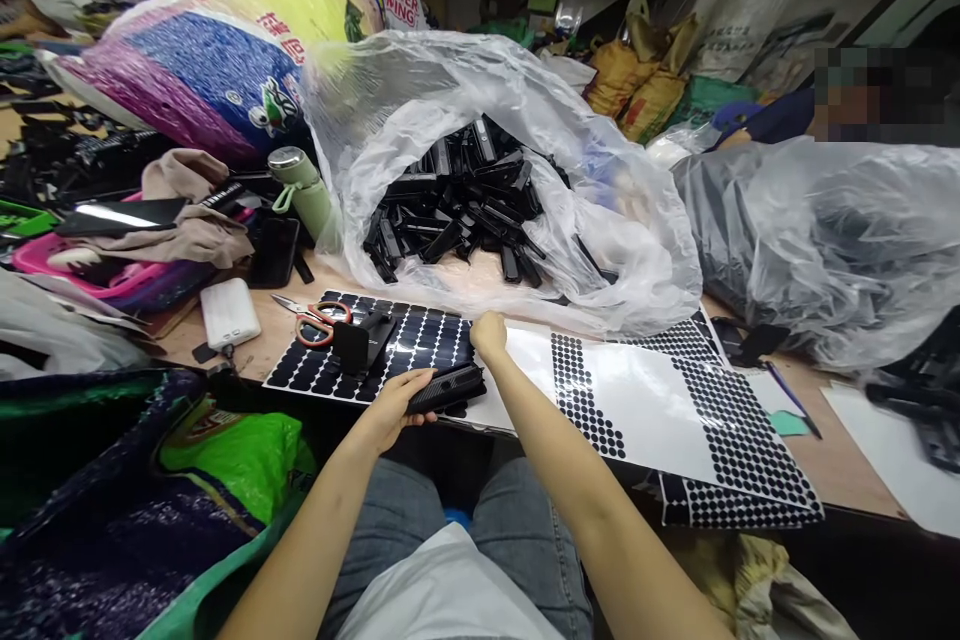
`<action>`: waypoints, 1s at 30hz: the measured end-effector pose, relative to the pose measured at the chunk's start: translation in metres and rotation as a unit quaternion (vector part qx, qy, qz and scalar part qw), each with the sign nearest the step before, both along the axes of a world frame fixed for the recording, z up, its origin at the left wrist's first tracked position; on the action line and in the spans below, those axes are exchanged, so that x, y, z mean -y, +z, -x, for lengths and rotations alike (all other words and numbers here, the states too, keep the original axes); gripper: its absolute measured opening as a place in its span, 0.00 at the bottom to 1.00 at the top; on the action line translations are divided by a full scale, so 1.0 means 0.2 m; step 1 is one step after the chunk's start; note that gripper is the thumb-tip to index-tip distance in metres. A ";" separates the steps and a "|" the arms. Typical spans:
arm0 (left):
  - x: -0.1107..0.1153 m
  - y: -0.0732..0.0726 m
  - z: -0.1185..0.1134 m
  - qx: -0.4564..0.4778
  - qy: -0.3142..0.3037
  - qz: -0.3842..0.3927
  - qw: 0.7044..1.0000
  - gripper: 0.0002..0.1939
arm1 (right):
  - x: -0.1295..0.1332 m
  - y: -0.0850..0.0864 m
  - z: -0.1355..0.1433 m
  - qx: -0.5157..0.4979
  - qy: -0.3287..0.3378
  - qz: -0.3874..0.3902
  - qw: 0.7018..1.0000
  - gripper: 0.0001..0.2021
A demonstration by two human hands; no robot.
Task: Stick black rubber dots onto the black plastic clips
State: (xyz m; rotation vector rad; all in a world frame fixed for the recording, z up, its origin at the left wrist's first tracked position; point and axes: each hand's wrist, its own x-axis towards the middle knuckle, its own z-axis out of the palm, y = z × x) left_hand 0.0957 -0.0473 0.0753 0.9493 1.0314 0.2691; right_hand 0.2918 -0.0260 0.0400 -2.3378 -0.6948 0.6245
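My left hand (397, 407) is wrapped round the end of a long black plastic piece (454, 386), held level above the table's front edge. Just beyond it, my right hand (489, 336) has its fingers curled together over a sheet of black rounded-square stickers (431, 332). Whatever those fingers hold, if anything, is hidden. Orange-handled scissors (316, 323) lie on the sheet, beside a black stand-like part (358, 344). To the right are white sheets with small black round stickers (581, 390). Behind my hands, a clear plastic bag (615, 260) gapes, full of similar black pieces (457, 205).
At left are a white power bank (229, 313), a black phone (274, 253), a green bottle (301, 188) and a pink basket (45, 265). A large printed sack (217, 50) stands behind. Another filled plastic bag (832, 230) sits right, with a person (780, 120) beyond it.
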 end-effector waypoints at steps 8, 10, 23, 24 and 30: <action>-0.01 0.07 0.00 0.022 0.051 -0.036 0.998 0.16 | 0.29 0.25 0.02 -0.136 0.081 -0.128 0.979 0.10; 0.01 0.10 -0.02 0.037 0.041 -0.051 0.997 0.16 | 0.43 0.32 0.03 -0.191 0.106 -0.139 0.966 0.11; 0.09 0.25 -0.08 0.038 -0.035 -0.074 0.996 0.19 | 0.73 0.48 0.06 -0.288 0.147 -0.151 0.934 0.12; 0.10 0.25 -0.08 0.037 -0.036 -0.075 0.996 0.20 | 0.74 0.48 0.06 -0.287 0.147 -0.153 0.934 0.12; 0.11 0.26 -0.09 0.038 -0.047 -0.085 0.995 0.19 | 0.76 0.45 0.06 -0.239 0.158 -0.139 0.948 0.11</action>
